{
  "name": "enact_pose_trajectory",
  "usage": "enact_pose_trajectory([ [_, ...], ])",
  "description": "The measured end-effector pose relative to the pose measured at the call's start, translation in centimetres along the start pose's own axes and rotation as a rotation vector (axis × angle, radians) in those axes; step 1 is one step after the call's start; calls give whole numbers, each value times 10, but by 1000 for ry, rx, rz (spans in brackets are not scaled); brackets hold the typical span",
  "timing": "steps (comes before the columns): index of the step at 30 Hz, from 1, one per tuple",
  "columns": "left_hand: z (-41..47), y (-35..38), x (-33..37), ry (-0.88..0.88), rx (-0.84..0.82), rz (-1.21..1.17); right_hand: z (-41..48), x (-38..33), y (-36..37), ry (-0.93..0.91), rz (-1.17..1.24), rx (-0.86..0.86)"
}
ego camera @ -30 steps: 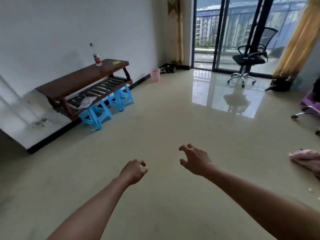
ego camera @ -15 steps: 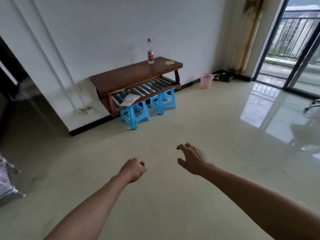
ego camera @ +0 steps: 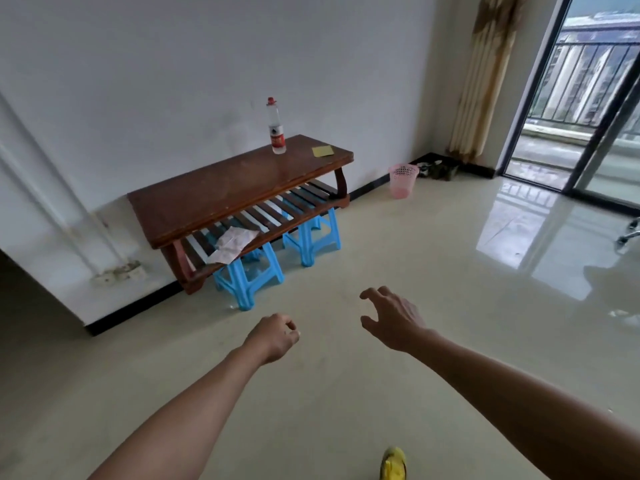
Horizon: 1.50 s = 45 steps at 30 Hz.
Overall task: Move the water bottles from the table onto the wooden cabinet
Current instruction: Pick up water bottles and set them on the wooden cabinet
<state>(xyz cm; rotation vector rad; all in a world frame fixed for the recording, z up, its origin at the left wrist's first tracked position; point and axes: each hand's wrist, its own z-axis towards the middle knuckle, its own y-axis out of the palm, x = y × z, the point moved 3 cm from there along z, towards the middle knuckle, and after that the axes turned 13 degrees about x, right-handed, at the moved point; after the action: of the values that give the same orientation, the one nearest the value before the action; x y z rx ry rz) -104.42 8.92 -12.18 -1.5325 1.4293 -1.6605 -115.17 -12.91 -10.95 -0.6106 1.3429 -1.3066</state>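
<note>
Water bottle (ego camera: pixel 276 128) stands upright on the wooden cabinet (ego camera: pixel 221 188), toward its far right end, close to the wall; yellow note (ego camera: pixel 322 151) just right of it on the same top. No other bottles or source table in view. Both hands empty, held over bare floor well short of the cabinet. Bottle lies ahead and slightly left of both, long axis vertical. Left hand (ego camera: pixel 273 337) loosely curled, nearly a fist, holding nothing. Right hand (ego camera: pixel 393 318) open, fingers spread and bent, thumb apart. Neither hand is clearly closer to the bottle. Likely judgement: one bottle placed already, person between trips.
</note>
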Motion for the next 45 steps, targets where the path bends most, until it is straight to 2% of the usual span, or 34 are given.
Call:
enact_pose_trajectory([
  [8, 200, -21, 61, -45, 72, -51, 218, 64, 9, -41, -18, 5],
  [11, 260, -28, 73, -52, 50, -47, 292, 76, 13, -59, -26, -17],
  [21, 494, -49, 62, -84, 100, -55, 507, 97, 93, -103, -51, -69],
  [28, 690, -112, 80, -33, 179, -79, 696, 106, 102, -19, -14, 34],
  [34, 819, -130, 91, -34, 140, -92, 812, 128, 141, 21, 5, -21],
  [40, 951, -133, 82, -107, 112, -90, 971, 132, 194, -48, 52, -43],
  [45, 1039, -154, 74, -183, 145, -153, 1112, 107, 203, -131, 121, -40],
])
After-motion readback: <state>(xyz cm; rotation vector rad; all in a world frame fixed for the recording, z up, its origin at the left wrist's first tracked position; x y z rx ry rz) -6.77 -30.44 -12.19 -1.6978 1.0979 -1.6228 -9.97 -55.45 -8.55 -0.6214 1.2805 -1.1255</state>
